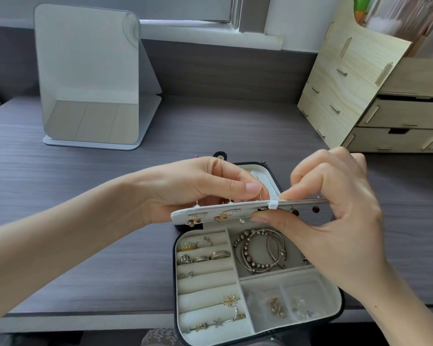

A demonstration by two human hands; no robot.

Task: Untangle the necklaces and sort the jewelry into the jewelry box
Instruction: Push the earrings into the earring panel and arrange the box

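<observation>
The left hand (200,188) grips the white padded earring panel (210,214), steadying it level over the open black, cream-lined jewelry box (176,270) on the grey wood-grain table (85,221). The right hand (335,211) pinches the panel beside its white strap (273,204), apparently seating an earring.

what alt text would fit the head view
Left hand and right hand hold an earring panel over an open jewelry box on a grey desk. The box holds rings, bracelets and earrings; a mirror stands back left, a wooden organizer back right.
</observation>
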